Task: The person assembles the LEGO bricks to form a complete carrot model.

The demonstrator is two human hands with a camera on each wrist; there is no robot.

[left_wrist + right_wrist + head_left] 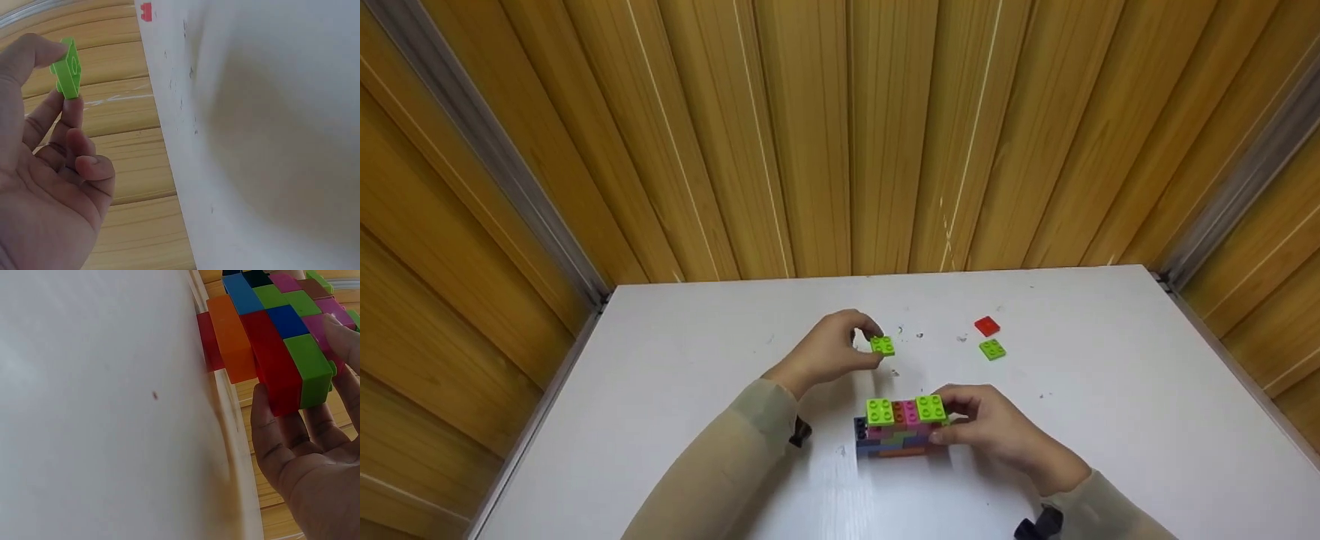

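Observation:
Between thumb and fingertips, my left hand [834,349] pinches a thin lime-green brick [883,346] with four studs on top. The left wrist view shows that green brick [68,70] edge-on, its hollow underside facing right. My right hand [986,424] grips the right end of a built block of bricks [896,431], thumb on the near side and fingers behind. Two lime-green plates cap the top of this block, with red and pink studs between them. In the right wrist view, the brick block [273,349] shows orange, red, blue, green and pink bricks in stacked layers.
Behind the block, to the right, a flat red brick [987,326] and a flat green brick [992,349] lie on the white table [697,337]. Small dark marks dot the tabletop. Wood-patterned panels [810,150] stand along the back and both sides.

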